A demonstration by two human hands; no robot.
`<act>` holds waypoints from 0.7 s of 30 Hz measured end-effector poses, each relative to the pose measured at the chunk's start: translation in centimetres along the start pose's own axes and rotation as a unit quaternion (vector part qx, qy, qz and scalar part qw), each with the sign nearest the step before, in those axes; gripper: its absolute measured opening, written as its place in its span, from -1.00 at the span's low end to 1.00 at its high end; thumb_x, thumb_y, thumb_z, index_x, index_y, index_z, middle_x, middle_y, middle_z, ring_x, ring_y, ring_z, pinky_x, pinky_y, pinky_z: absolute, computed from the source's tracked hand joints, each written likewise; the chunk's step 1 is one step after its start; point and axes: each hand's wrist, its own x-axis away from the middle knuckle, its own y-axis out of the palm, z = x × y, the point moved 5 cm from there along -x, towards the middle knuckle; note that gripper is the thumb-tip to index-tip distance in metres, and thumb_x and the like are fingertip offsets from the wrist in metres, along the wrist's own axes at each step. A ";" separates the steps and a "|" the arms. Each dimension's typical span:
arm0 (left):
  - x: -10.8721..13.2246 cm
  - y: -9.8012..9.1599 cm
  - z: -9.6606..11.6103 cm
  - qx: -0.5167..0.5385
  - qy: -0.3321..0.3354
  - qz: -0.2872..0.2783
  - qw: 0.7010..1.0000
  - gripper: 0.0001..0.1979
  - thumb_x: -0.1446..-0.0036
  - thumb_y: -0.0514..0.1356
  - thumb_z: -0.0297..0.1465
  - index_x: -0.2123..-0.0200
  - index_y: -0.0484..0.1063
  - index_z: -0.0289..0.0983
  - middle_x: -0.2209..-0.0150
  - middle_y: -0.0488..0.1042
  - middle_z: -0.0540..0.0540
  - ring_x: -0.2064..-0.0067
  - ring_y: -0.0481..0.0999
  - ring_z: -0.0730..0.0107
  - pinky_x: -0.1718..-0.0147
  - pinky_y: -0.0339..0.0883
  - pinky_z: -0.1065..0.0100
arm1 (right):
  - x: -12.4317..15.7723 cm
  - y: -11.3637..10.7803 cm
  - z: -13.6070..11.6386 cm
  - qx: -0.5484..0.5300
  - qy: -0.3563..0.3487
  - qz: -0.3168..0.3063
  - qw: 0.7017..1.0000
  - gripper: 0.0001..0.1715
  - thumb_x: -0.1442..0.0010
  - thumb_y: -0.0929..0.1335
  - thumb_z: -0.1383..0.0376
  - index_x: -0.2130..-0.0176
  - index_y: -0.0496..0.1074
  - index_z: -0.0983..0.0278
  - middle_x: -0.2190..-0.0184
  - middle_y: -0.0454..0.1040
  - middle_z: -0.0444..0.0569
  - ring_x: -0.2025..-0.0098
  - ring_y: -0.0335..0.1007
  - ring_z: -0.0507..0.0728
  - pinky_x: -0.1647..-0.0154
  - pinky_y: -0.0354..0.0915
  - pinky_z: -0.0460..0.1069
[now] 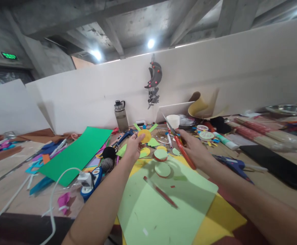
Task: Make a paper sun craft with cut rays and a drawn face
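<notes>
Yellow circle (145, 136) is held up just above a messy worktop (11, 194), in a room with a grey concrete ceiling and a long white wall (214, 78). The left hand (132, 147) has its fingers pinched on the circle's left edge. It looks soft, flat and round, and its face is turned toward the person. The right hand (193, 149) has its fingers wrapped around the red scissors (181, 148). Their long metal blades point up and away, just right of the circle. A pale green sheet (163, 207) lies flat below.
</notes>
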 end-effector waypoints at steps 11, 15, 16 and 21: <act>-0.1 -0.1 0.2 -0.025 0.025 0.010 0.999 -0.59 0.18 0.39 -0.32 0.23 0.41 -0.30 0.39 0.50 -0.02 0.53 0.40 0.61 0.72 0.13 0.61 | 0.8 2.1 2.7 -0.036 0.065 -0.144 0.987 -0.51 -0.17 0.22 0.01 0.09 0.44 0.27 0.39 0.51 0.00 0.46 0.42 0.13 0.51 0.31 -0.04; 0.1 0.0 0.3 -0.043 0.032 0.005 0.999 -0.56 0.19 0.40 -0.31 0.20 0.40 -0.30 0.38 0.50 -0.03 0.53 0.40 0.60 0.72 0.14 0.59 | 1.3 2.5 2.7 -0.105 0.140 -0.167 0.970 -0.51 -0.11 0.28 0.02 0.07 0.41 0.24 0.56 0.36 -0.15 0.65 0.26 0.02 0.71 0.24 -0.10; 0.1 0.0 0.4 -0.051 0.035 0.004 0.998 -0.54 0.19 0.40 -0.30 0.18 0.40 -0.30 0.39 0.50 -0.02 0.54 0.39 0.60 0.73 0.14 0.59 | 1.3 2.6 2.7 -0.118 0.150 -0.168 0.967 -0.50 -0.10 0.29 0.03 0.06 0.40 0.24 0.60 0.31 -0.17 0.66 0.23 0.01 0.73 0.23 -0.11; 0.2 0.0 1.4 -0.096 0.059 -0.005 0.994 -0.50 0.20 0.40 -0.28 0.17 0.38 -0.32 0.40 0.48 -0.02 0.58 0.36 0.60 0.76 0.09 0.56 | 1.5 2.6 2.9 -0.148 0.157 -0.173 0.961 -0.53 -0.08 0.31 0.09 0.06 0.41 0.27 0.70 0.21 -0.24 0.71 0.18 -0.03 0.77 0.19 -0.15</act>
